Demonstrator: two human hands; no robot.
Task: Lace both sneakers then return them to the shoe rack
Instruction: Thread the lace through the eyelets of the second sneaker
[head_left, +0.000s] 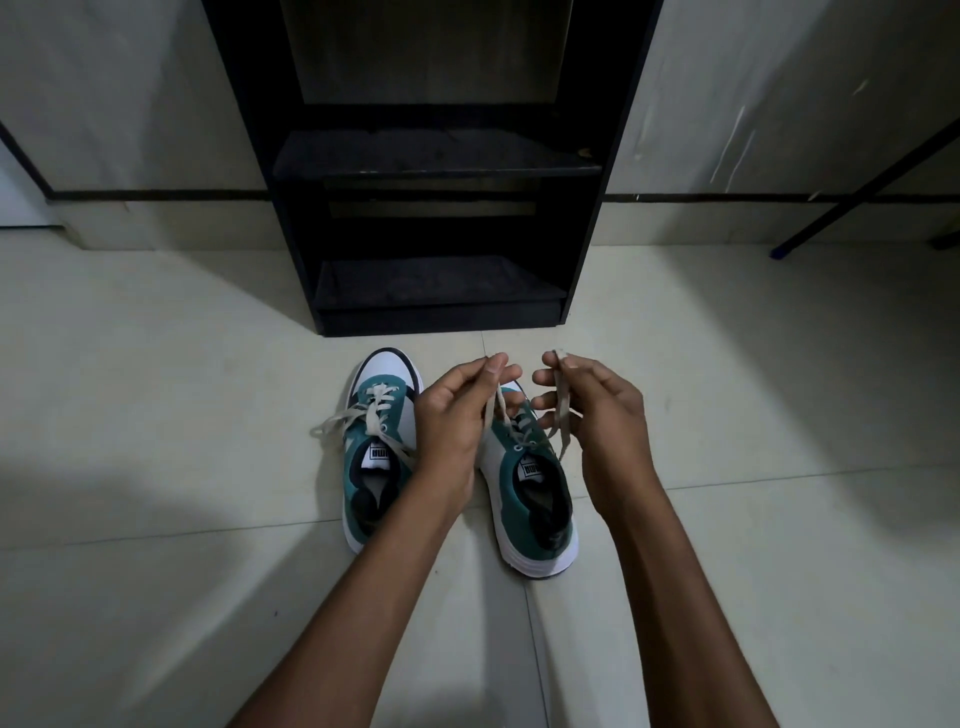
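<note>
right sneaker: teal-and-white lace-up sneaker (530, 483) sat on floor before rack, lacing looked part done.
hands: my left hand (457, 410) and right hand (597, 415) each pinched one end of its beige flat lace (558, 410).
left sneaker: matching teal-and-white sneaker (376, 447) just beside, laced, ends loose.
rack: black wooden shoe rack (431, 156), shelves held no shoes; both still to go back.

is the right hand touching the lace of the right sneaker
Touching. The head view shows the right hand pinching one end of the right sneaker lace at its fingertips.

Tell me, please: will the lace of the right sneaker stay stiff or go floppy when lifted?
Probably floppy: the lace droops from the right hand. It looks flat and light. The left hand pinches its other end, so it may slip free.
</note>
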